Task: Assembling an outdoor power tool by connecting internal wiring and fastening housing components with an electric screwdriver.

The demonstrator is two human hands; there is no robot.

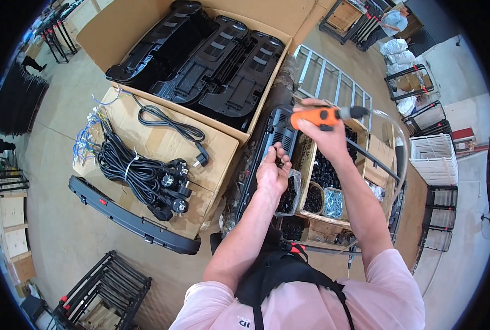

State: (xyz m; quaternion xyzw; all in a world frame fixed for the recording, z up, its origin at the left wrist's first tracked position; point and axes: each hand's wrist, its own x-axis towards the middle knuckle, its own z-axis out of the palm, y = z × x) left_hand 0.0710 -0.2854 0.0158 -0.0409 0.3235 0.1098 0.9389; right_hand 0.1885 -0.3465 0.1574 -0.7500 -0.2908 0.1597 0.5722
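Note:
My right hand [324,133] grips an orange power screwdriver [317,116], held level with its tip pointing left over the upper end of a long black plastic housing [267,144]. My left hand [273,171] is curled just below, fingers pinched by the housing's edge above a clear bag of small black parts [289,193]; what it pinches is too small to tell. An air hose [390,127] arcs from the tool's right end.
A cardboard tray [341,190] right of the housing holds bags of black and silver fasteners. A large carton [118,34] of black moulded panels sits at top. Bundled power cords [140,173] lie on flat cardboard; a black bar [126,217] lies below. A person [394,21] stands far top right.

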